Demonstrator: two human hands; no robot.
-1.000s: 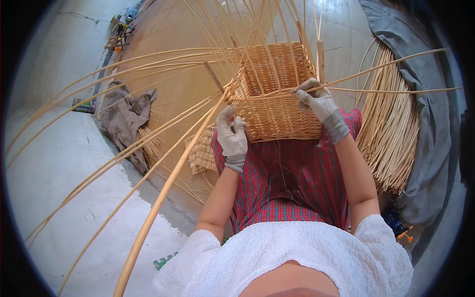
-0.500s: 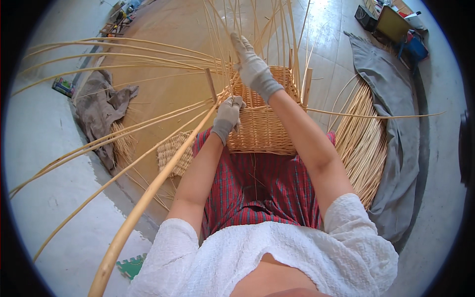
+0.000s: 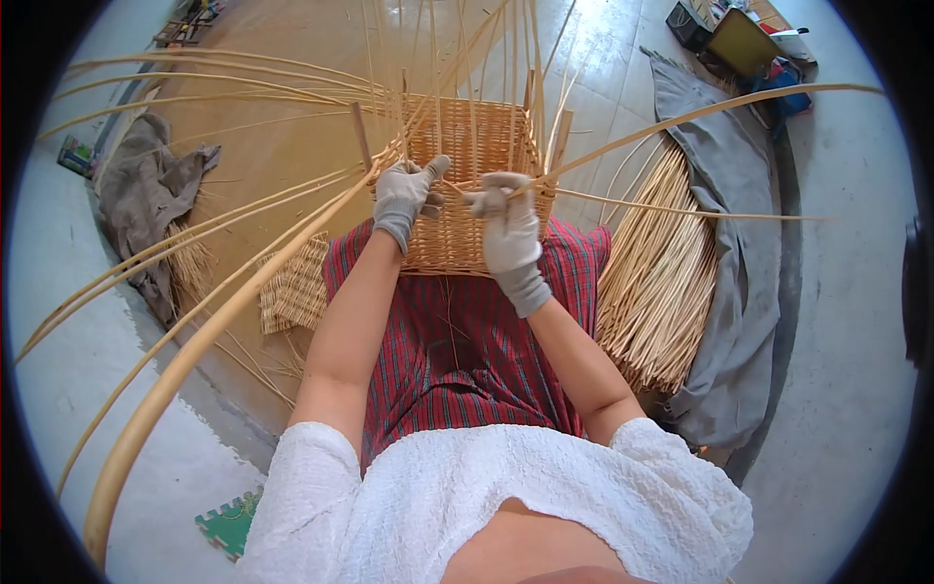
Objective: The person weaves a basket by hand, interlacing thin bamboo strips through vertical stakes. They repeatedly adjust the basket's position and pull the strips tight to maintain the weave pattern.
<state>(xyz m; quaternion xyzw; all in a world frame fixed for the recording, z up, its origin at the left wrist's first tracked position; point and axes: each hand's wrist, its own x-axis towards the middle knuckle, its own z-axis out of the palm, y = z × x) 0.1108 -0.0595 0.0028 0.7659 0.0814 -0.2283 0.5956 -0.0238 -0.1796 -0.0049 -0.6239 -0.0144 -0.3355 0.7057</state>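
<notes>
A square woven wicker basket (image 3: 443, 243) sits between my knees, its near wall facing me. Long willow rods rise from its rim and fan out to the left and far side. My left hand (image 3: 401, 200), in a pale work glove, is closed on the rim at the near left corner, its thumb inside. At the near rim, my gloved right hand (image 3: 511, 229) pinches a willow rod (image 3: 662, 127) that bows out to the right; the fingers are slightly blurred. A thick pale pole (image 3: 185, 365) runs from the left corner past my left arm.
Short wooden stakes (image 3: 362, 136) stand at the basket's corners. On the right, a bundle of rods (image 3: 662, 282) lies on grey cloth (image 3: 730, 360). A woven piece (image 3: 292, 287) and crumpled cloth (image 3: 151, 195) lie on the left. Boxes (image 3: 744, 44) stand at the far right.
My right hand has come down from the upright rods to the near rim, and a rod now bends over to the right. The view has shifted slightly; my left hand stays at the corner.
</notes>
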